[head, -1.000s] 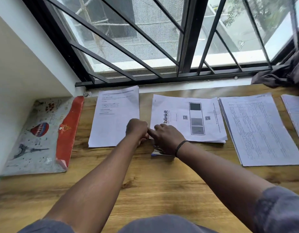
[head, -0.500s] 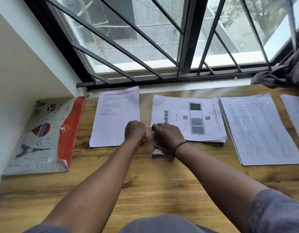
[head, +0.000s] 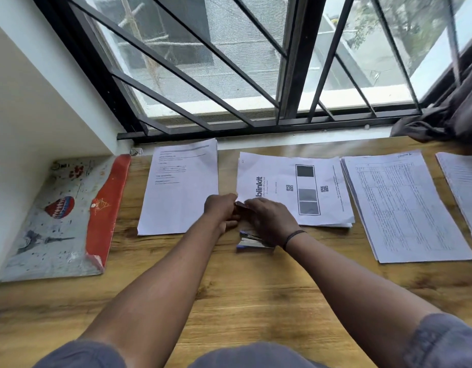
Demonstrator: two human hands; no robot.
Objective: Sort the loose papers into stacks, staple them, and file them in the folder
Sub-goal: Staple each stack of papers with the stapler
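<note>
Four white paper stacks lie in a row on the wooden desk [head: 243, 293]: a text-page stack [head: 176, 197], a "blinkit" stack [head: 327, 205], a stack with a printed table [head: 404, 208], and one cut off at the right edge [head: 463, 187]. My left hand [head: 220, 211] and right hand [head: 272, 219] meet at the near left corner of the blinkit stack and pinch it; the corner is lifted slightly. A blue and white stapler [head: 252, 243] lies on the desk under my right wrist, partly hidden. The folder [head: 57, 221], grey with a red flap, lies flat at the far left.
A white wall bounds the desk on the left. A barred window [head: 288, 75] with its sill runs along the back. A dark cloth [head: 452, 118] is bunched at the back right corner. Bare wood lies between me and the stacks.
My hands have closed in on the blinkit stack's near left corner. The right index finger no longer points at the left hand, and the corner has lifted a little.
</note>
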